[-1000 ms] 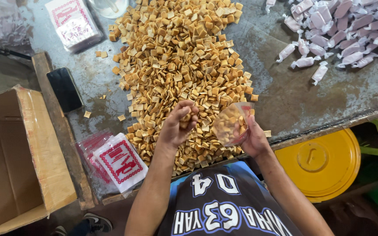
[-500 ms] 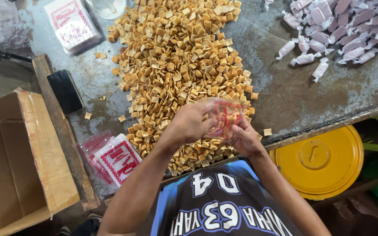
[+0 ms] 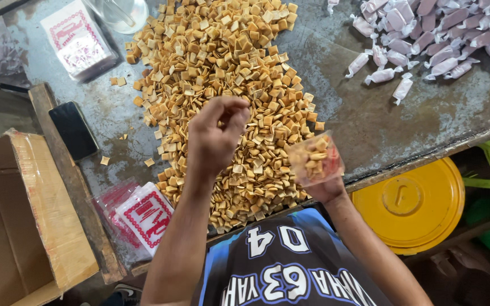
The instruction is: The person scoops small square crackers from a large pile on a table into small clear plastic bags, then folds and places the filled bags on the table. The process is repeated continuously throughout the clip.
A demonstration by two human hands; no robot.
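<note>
Small clear bag [image 3: 315,160], right of centre, is sitting partly filled with crackers in the right hand [image 3: 325,190]; left hand [image 3: 215,136], fingers bunched, perhaps pinching some, is hovering over the large cracker pile [image 3: 222,85] covering the tabletop [image 3: 381,119].

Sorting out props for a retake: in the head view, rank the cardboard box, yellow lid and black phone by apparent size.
1. cardboard box, though cut off by the frame and nearer the camera
2. yellow lid
3. black phone
</note>
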